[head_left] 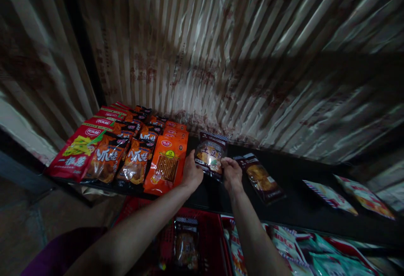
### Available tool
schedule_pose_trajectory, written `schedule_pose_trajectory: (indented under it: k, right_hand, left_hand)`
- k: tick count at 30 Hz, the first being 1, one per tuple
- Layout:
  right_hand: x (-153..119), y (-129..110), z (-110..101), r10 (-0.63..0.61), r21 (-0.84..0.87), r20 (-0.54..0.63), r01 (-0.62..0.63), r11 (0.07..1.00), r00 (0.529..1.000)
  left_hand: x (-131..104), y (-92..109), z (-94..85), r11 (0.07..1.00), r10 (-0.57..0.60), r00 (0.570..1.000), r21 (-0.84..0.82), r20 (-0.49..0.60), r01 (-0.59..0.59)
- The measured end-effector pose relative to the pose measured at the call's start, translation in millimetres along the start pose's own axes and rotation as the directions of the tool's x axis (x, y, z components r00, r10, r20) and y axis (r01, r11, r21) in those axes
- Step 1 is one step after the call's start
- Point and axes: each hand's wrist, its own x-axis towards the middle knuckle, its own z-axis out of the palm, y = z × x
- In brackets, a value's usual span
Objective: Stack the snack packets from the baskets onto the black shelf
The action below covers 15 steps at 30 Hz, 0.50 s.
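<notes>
Both of the person's arms reach forward over a dark shelf (293, 208) that runs along a wall hung with crinkled striped sheeting (240, 57). The hands meet on a dark snack packet (211, 155) with a checkered top edge and a picture of golden food on its front. The left hand (192, 171) has its grip clamped on the packet's left edge, thumb on the front. The right hand (232, 173) pinches the packet's lower right corner, fingers curled shut on it. The packet stands tilted up from the shelf, its face toward the person.

Just left of that packet, touching the left hand, lies a stack of orange packets (167, 162) showing thin sticks through a window. Further left of the packet sit rows of packets with chicken-feet pictures (121, 158), and beyond them the red packets (80, 147) with green and yellow print, at the shelf's end. Just right of the held packet, close to the right hand, a second dark packet (260, 177) of the same kind lies flat on the shelf at an angle. Well to the right of it lie two pale striped packets (330, 196), flat and apart from each other.

Below the held packet, in front of the shelf, is a red basket (214, 234) with one more dark packet (186, 242) inside. To the right of the basket, more bright packets (315, 255) lie heaped, blurred.
</notes>
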Motion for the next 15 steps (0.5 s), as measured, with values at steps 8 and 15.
schedule_pose_trajectory:
  k: [8, 15]
  right_hand:
    - [36.3, 9.8, 12.3, -0.071, -0.083, -0.016, 0.069, 0.994, 0.997]
    - [60.7, 27.6, 22.6, -0.149, -0.214, 0.013, 0.148, 0.965, 0.989]
  left_hand:
    - [9.4, 14.8, 15.1, 0.924, 0.037, 0.999, 0.380, -0.002, -0.033]
    - [26.0, 3.3, 26.0, 0.881, 0.033, 0.999, 0.472, -0.005, -0.027]
